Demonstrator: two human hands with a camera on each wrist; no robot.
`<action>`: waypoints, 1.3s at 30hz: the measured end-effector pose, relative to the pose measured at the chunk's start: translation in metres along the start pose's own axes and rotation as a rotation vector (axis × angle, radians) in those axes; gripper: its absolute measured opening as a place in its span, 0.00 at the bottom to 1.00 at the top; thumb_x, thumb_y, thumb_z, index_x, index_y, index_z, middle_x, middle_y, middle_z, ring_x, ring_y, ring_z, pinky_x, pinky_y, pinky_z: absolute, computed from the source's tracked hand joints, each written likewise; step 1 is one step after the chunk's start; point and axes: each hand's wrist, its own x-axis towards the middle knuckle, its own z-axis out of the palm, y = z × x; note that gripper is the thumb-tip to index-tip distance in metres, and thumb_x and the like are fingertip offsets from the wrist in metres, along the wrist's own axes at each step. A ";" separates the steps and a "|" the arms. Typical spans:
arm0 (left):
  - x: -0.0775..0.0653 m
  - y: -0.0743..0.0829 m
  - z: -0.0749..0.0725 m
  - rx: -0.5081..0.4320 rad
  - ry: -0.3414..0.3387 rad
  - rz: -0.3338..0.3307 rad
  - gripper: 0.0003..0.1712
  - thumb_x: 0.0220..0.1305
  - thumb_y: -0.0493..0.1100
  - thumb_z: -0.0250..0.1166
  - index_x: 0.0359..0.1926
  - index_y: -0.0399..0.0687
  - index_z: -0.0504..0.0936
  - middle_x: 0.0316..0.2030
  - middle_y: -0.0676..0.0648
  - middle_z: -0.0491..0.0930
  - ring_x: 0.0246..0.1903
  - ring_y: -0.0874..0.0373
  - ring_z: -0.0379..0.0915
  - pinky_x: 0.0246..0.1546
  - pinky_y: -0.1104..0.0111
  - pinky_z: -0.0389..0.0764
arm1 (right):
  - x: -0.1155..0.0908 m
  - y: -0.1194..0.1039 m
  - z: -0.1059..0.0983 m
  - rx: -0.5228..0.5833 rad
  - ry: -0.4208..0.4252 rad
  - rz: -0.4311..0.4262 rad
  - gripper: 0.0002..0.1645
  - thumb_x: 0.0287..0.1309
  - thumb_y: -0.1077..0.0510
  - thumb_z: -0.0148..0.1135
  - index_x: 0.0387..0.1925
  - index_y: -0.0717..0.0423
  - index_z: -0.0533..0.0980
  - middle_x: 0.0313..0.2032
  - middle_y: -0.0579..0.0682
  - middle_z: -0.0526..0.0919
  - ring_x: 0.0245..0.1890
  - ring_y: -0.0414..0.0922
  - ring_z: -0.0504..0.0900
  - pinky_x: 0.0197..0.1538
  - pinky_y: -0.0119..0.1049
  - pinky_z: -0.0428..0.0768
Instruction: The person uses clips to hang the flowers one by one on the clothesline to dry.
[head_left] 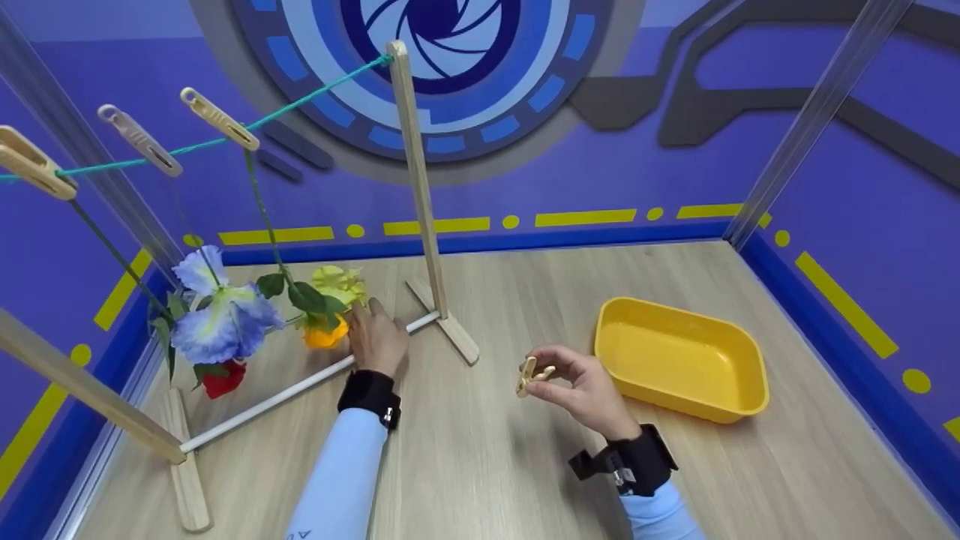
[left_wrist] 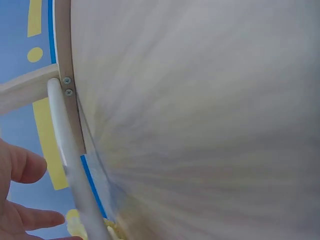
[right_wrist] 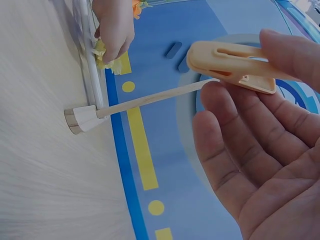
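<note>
My right hand (head_left: 581, 386) pinches a beige clothespin (right_wrist: 235, 65) between thumb and fingers, above the table left of the yellow basin. My left hand (head_left: 379, 337) reaches over the white rod of the wooden stand, right beside a yellow flower (head_left: 337, 283) and an orange flower (head_left: 326, 332). In the left wrist view its thumb and finger are spread apart; contact with the yellow flower cannot be made out. Clothespins on the green string (head_left: 322, 90) hold flower stems, among them a blue-violet flower (head_left: 225, 322). A red flower (head_left: 223, 379) hangs low behind it.
A yellow basin (head_left: 682, 360) stands on the table at the right. The stand's wooden post (head_left: 416, 180), foot (head_left: 457, 337) and white rod (head_left: 270, 403) stand around my left hand. Blue-purple printed walls (head_left: 525, 172) enclose the table.
</note>
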 end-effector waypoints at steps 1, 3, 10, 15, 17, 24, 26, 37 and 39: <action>-0.001 0.001 -0.001 -0.005 0.001 0.007 0.35 0.69 0.38 0.62 0.69 0.21 0.65 0.68 0.19 0.59 0.66 0.24 0.61 0.67 0.40 0.65 | 0.000 0.000 0.000 0.001 -0.001 0.003 0.17 0.59 0.69 0.71 0.50 0.66 0.81 0.41 0.60 0.87 0.41 0.39 0.84 0.46 0.31 0.82; -0.002 0.004 -0.002 -0.019 0.014 0.024 0.35 0.68 0.37 0.62 0.69 0.19 0.65 0.69 0.19 0.58 0.68 0.25 0.59 0.69 0.41 0.63 | 0.000 0.000 0.000 -0.001 -0.002 0.004 0.17 0.59 0.69 0.72 0.50 0.65 0.81 0.41 0.60 0.87 0.41 0.39 0.84 0.46 0.31 0.82; -0.012 0.016 -0.007 -0.080 0.098 0.117 0.34 0.66 0.31 0.61 0.68 0.15 0.63 0.70 0.19 0.57 0.70 0.27 0.57 0.71 0.42 0.62 | 0.000 -0.001 0.001 -0.002 -0.002 0.010 0.17 0.59 0.69 0.71 0.51 0.65 0.81 0.42 0.60 0.87 0.42 0.39 0.85 0.47 0.30 0.82; -0.025 0.026 -0.012 -0.113 0.135 0.176 0.34 0.65 0.29 0.60 0.68 0.14 0.62 0.71 0.20 0.57 0.70 0.28 0.58 0.70 0.43 0.65 | 0.000 -0.001 0.002 0.000 -0.005 0.011 0.17 0.59 0.68 0.72 0.51 0.67 0.81 0.42 0.60 0.87 0.42 0.39 0.85 0.47 0.30 0.82; -0.031 0.031 -0.015 -0.113 0.124 0.183 0.34 0.67 0.30 0.59 0.69 0.14 0.60 0.72 0.21 0.56 0.72 0.29 0.57 0.71 0.45 0.64 | 0.000 -0.001 0.002 0.001 -0.008 0.005 0.17 0.60 0.68 0.71 0.51 0.67 0.81 0.42 0.60 0.87 0.42 0.41 0.85 0.47 0.30 0.82; -0.055 0.048 -0.024 -0.107 0.149 0.252 0.35 0.67 0.28 0.58 0.71 0.16 0.59 0.72 0.22 0.58 0.72 0.31 0.58 0.72 0.47 0.64 | 0.000 0.000 0.002 0.006 -0.013 -0.013 0.17 0.61 0.68 0.70 0.51 0.68 0.80 0.42 0.60 0.87 0.41 0.44 0.86 0.47 0.30 0.82; -0.064 0.051 -0.025 -0.102 0.158 0.276 0.34 0.67 0.28 0.57 0.70 0.16 0.60 0.71 0.22 0.58 0.72 0.30 0.58 0.71 0.46 0.64 | 0.000 0.000 0.002 0.001 -0.011 -0.012 0.17 0.61 0.69 0.70 0.51 0.68 0.80 0.42 0.60 0.87 0.41 0.42 0.85 0.47 0.30 0.82; -0.111 0.064 -0.022 -0.137 0.182 0.449 0.24 0.63 0.26 0.61 0.59 0.16 0.73 0.55 0.28 0.75 0.56 0.39 0.74 0.60 0.54 0.77 | 0.000 -0.001 0.002 -0.012 -0.001 -0.013 0.17 0.60 0.70 0.71 0.51 0.68 0.81 0.42 0.60 0.87 0.41 0.38 0.84 0.46 0.29 0.82; -0.118 0.064 -0.020 -0.124 0.189 0.474 0.21 0.61 0.26 0.63 0.55 0.17 0.76 0.51 0.30 0.77 0.51 0.41 0.75 0.55 0.55 0.79 | 0.000 -0.001 0.002 -0.005 0.001 -0.006 0.17 0.59 0.70 0.71 0.51 0.70 0.80 0.41 0.61 0.87 0.41 0.38 0.84 0.46 0.29 0.82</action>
